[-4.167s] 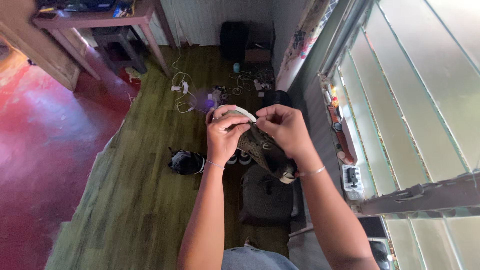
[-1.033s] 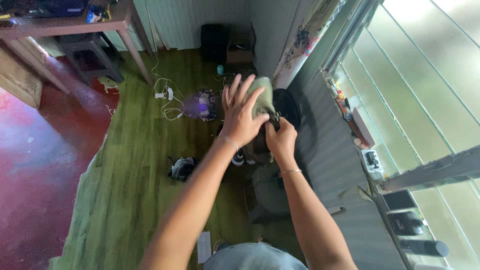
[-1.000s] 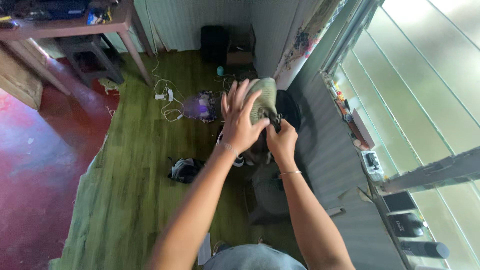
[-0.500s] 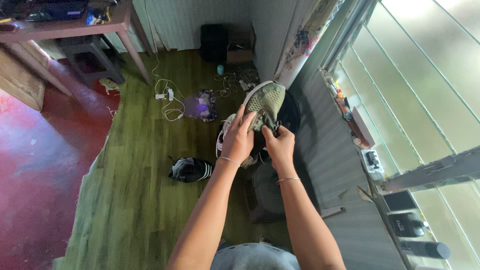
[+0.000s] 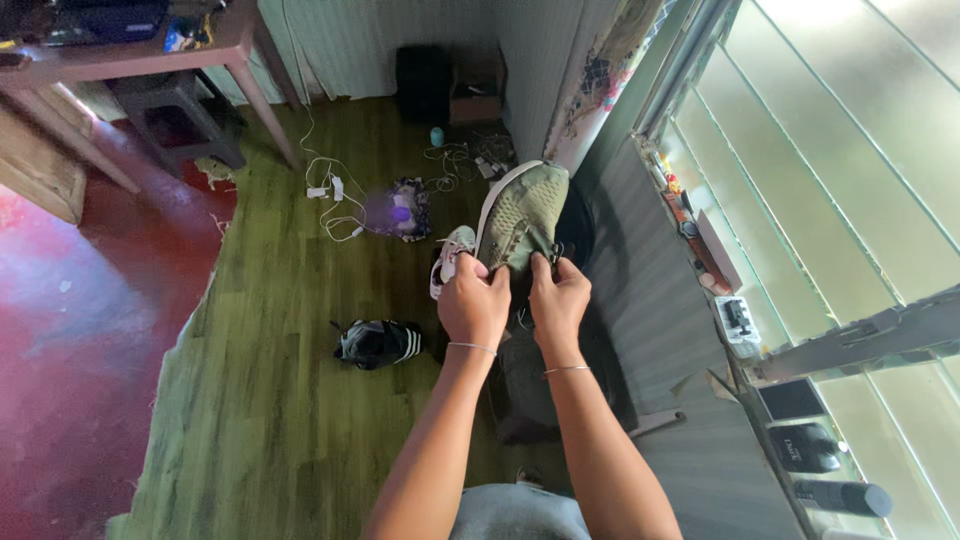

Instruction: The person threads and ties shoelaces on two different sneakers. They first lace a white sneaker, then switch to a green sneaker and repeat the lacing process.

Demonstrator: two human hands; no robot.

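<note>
An olive-green mesh sneaker (image 5: 522, 212) with a white sole is held up in front of me, toe pointing away. My left hand (image 5: 472, 303) grips its near left edge at the opening. My right hand (image 5: 557, 298) grips the near right edge beside it, fingers pinched on the dark laces. Both hands sit side by side, almost touching. The heel of the shoe is hidden behind my hands.
A white sneaker (image 5: 452, 257) and a black striped shoe (image 5: 378, 342) lie on the green wood-look floor. A dark bag (image 5: 535, 385) sits below my arms. Cables (image 5: 335, 200) trail farther off. A table (image 5: 150, 45) stands at top left, and a louvred window sill with small items (image 5: 725, 300) runs along the right.
My left hand has come off the top of the sneaker and dropped to its near edge beside the right hand. The shoe's green upper now shows fully.
</note>
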